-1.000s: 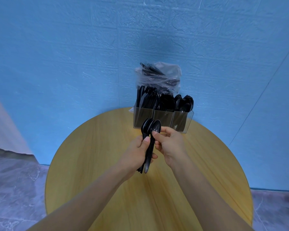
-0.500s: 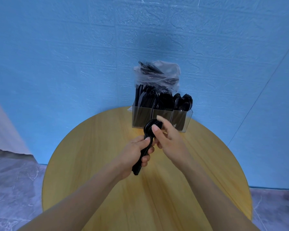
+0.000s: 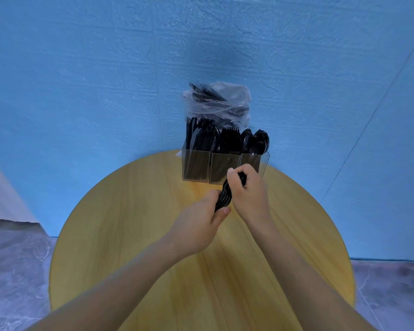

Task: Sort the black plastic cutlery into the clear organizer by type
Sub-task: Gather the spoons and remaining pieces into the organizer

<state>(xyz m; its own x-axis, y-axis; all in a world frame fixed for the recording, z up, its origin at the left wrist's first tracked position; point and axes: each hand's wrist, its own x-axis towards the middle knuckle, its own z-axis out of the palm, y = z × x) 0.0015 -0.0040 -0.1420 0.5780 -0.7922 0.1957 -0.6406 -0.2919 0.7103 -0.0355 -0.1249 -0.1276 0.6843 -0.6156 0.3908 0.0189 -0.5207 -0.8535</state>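
Here both hands (image 3: 225, 206) grip seemingly spoons (image 3: 226, 195) just before the organizer (image 3: 196, 168)

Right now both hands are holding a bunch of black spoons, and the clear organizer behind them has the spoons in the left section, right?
Not quite. Both hands, left and right, do hold the black spoons, but in the clear organizer the spoons stand in the right section, not the left. The head view shows it.

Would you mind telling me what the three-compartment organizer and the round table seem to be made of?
The clear three-compartment organizer looks like glossy acrylic or similar hard plastic: see-through walls with bright edges. The round yellow-brown table appears to be wood or wood-look laminate, matte, with visible grain lines.
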